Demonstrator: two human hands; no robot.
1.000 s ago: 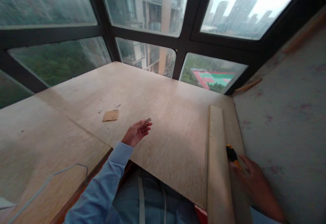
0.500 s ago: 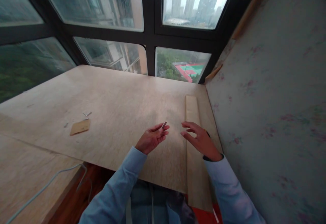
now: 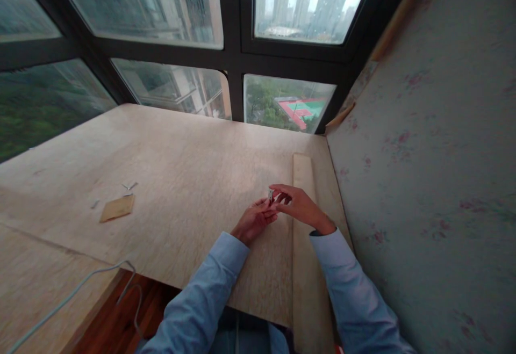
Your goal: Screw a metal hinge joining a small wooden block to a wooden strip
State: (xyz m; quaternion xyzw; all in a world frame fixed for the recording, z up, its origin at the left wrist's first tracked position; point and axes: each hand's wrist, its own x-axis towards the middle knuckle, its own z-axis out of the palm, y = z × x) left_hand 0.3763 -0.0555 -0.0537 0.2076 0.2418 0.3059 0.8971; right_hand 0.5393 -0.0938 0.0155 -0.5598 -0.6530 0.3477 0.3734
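Observation:
A small flat silver metal piece [image 3: 270, 194] stands upright between my two hands above the wooden tabletop; its exact kind is too small to make out. My left hand [image 3: 255, 221], palm up, grips its lower end between thumb and fingers. From the right, my right hand [image 3: 299, 203] reaches in with bent fingers, its index finger at the top of the piece and its thumb lower down. Parts of both hands' fingertips overlap there and are hard to separate.
A long pale wooden board [image 3: 303, 182] lies at the right, beside the flowered wall [image 3: 403, 182]. At the left are a brown square [image 3: 116, 209], several small silver bits [image 3: 129, 186] and a grey cable [image 3: 86, 276]. Windows [image 3: 193, 82] border the far edge.
My right hand has moved left from apart onto the silver piece. My left hand has shifted right with the piece, which now stands more upright. The view has moved slightly.

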